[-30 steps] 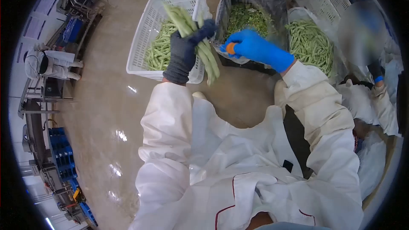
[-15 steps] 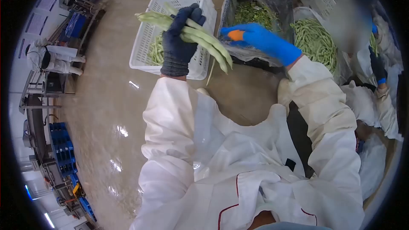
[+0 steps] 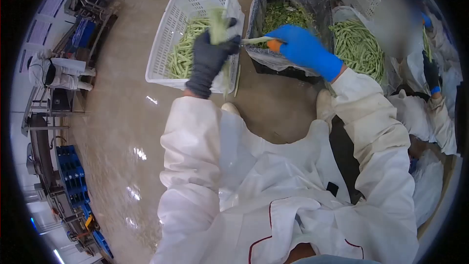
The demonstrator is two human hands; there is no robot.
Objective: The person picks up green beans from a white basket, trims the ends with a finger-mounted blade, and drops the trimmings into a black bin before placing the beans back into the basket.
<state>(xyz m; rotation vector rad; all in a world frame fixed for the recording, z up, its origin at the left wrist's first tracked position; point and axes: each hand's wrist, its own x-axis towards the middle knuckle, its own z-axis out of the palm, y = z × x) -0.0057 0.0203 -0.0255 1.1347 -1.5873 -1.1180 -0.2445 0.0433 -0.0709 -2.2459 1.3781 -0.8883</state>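
Observation:
My left hand [image 3: 207, 63], in a dark glove, is closed around a bunch of long green beans [image 3: 218, 27] in front of the white crate; motion smears the bunch. My right hand [image 3: 308, 51] wears a blue glove with an orange piece [image 3: 275, 45] at the thumb. It pinches the end of a single green bean [image 3: 256, 40] that stretches across from the left hand. Beneath the right hand is a black crate [image 3: 254, 29] lined with clear plastic, holding green trimmings [image 3: 288, 17]. The white crate [image 3: 163, 44] at the left holds cut bean pieces [image 3: 188, 44].
To the right, a plastic-lined container holds a heap of long green beans [image 3: 359, 49]. A co-worker's dark-gloved hand [image 3: 431, 73] is at the far right edge. Another person in white [image 3: 58, 71] stands by equipment at the left. Wet floor [image 3: 122, 117] lies between.
My right hand, raised apart from the beans before, now pinches the end of one bean. In my left hand the bunch has swung from slanting to more upright.

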